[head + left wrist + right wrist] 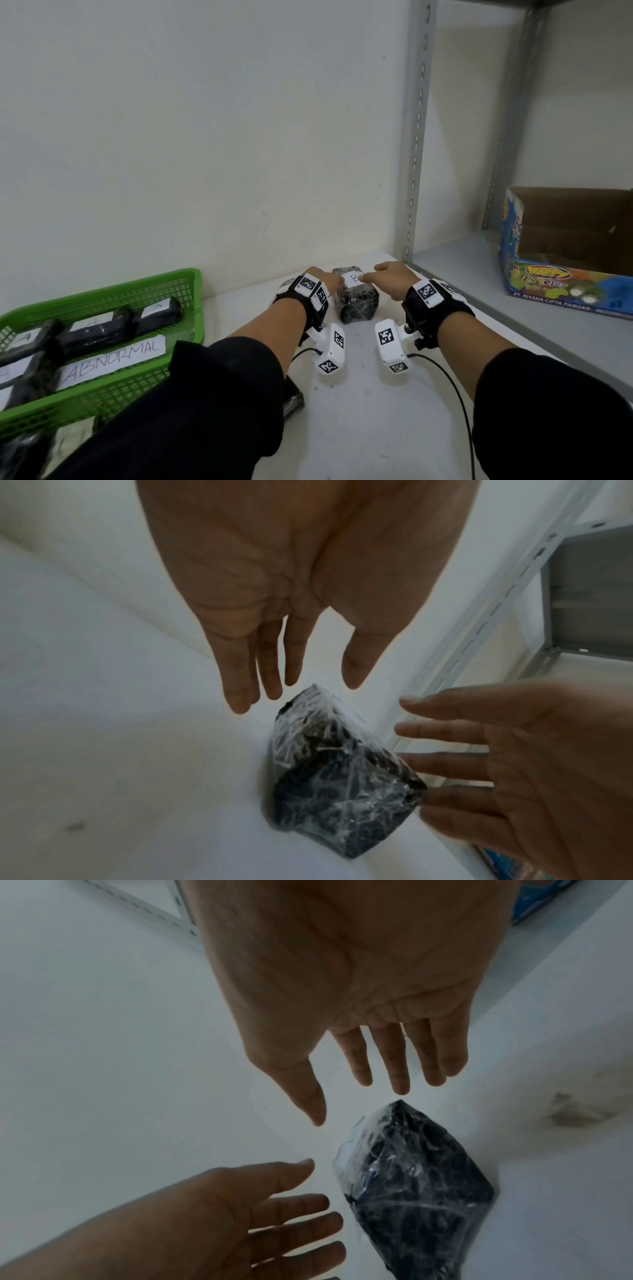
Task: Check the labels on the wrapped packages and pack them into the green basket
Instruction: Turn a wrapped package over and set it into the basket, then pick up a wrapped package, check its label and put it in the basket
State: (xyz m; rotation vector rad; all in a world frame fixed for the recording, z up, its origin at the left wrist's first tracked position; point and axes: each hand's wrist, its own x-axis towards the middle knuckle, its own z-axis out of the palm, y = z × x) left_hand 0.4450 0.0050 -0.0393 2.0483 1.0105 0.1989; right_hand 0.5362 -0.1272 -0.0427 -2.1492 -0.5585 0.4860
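Observation:
A dark package wrapped in clear film [358, 298] [337, 783] [416, 1185] lies on the white table near the wall, with a white label marked "B" [353, 277] on top. My left hand [327, 281] [291, 693] hovers open just left of it, fingers straight. My right hand [387, 274] [359, 1096] hovers open just right of it, fingers spread. Neither hand grips the package. The green basket [113, 387] stands at the left and holds several wrapped packages with white labels [90, 334], plus an "ABNORMAL" strip [113, 361].
A grey metal rack post [416, 137] rises right behind the package. On the grey shelf at the right stands an open colourful cardboard box [565, 253]. Another dark item [293, 399] peeks out under my left sleeve. Cables [455, 394] trail from the wrist cameras.

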